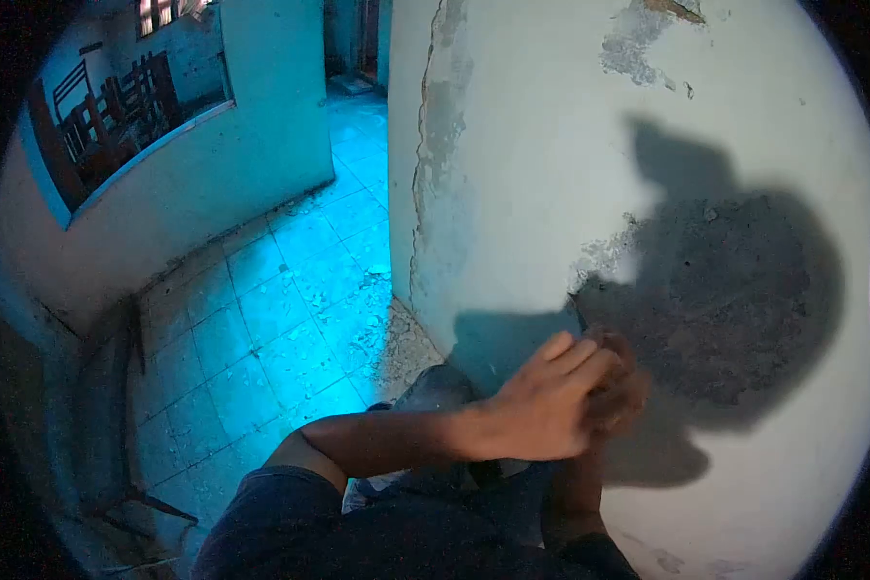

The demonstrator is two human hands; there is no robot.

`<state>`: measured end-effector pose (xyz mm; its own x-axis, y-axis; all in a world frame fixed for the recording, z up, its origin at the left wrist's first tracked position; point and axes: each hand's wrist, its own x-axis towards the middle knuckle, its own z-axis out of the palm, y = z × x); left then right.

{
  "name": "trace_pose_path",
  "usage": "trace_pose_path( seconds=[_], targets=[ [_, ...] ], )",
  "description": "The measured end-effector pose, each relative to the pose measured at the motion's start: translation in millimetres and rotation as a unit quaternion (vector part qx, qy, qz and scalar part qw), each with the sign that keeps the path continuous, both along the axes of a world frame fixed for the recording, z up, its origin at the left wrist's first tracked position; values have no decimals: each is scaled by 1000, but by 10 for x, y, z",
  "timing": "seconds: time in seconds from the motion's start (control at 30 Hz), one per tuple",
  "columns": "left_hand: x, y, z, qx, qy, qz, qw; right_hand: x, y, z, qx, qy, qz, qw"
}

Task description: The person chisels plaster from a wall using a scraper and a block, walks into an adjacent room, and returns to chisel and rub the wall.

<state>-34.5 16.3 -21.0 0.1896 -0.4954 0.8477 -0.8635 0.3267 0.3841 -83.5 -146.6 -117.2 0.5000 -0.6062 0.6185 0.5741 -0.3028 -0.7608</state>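
My left hand (553, 394) is closed, its fingers folded over and against my right hand (624, 387). The right hand is curled too, partly hidden behind the left and slightly blurred. Both are held together close to a pale plastered wall (541, 174). Just above the knuckles a thin dark edge shows against the wall; whether it is a tool's tip or a shadow I cannot tell. Anything gripped between the palms is hidden. Beside the hands is a rough grey patch (735, 309) where the wall's surface has come off, lying in the shadow of my head.
A long crack (419, 164) runs down near the wall's corner, with rubble (406, 343) at its foot. Debris is scattered over the blue-lit tiled floor (290, 300). At left, dark wooden furniture (116, 111) shows through a wall opening. A dark frame-like object (116, 416) stands lower left.
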Motion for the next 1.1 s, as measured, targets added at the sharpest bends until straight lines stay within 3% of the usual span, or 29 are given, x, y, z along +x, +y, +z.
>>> trace_pose_path(
  seconds=[0.07, 0.1, 0.2, 0.23, 0.27, 0.37, 0.43, 0.53, 0.67, 0.73, 0.87, 0.93, 0.97, 1.1],
  targets=[
    [52, -95, 11, 31, -79, 60, 995, 9, -4, -5, -1, 2, 0, 1000],
    [20, -24, 25, 33, -8, 34, 999, -3, 1, -8, -4, 3, 0, 1000],
    [29, 13, 32, -21, -10, -1, 1000, -40, 20, -3, -4, 2, 0, 1000],
    [34, -84, 20, 55, -22, 59, 996, -37, 13, -4, -5, 4, -2, 1000],
    [39, -83, 10, 57, -18, 58, 997, -33, 27, 3, -7, 2, -1, 1000],
    [26, -66, 29, 50, 13, 23, 998, -4, 50, 20, -13, 0, 4, 1000],
    [-62, -38, -54, 0, 26, -56, 998, -11, 82, 3, -14, 5, 0, 1000],
    [-142, 5, -26, -41, -49, -77, 995, -82, 112, 20, -16, 4, -1, 1000],
    [-22, -171, -102, -60, -15, -100, 993, -100, 122, 92, -29, 10, -12, 999],
    [-19, -249, -6, -55, -70, 24, 996, -81, 108, 102, -30, 5, -12, 999],
    [-93, -116, -149, -61, 24, -65, 996, -86, 140, 71, -27, 4, -1, 1000],
    [48, -133, -151, 99, -37, 48, 993, -6, 137, 57, -24, 7, 7, 1000],
    [48, -130, -60, 55, 15, 71, 996, 41, 135, 49, -19, 9, 10, 1000],
    [25, -23, -95, -31, 9, 44, 999, 198, 157, -36, -4, 9, 40, 999]
  ],
)
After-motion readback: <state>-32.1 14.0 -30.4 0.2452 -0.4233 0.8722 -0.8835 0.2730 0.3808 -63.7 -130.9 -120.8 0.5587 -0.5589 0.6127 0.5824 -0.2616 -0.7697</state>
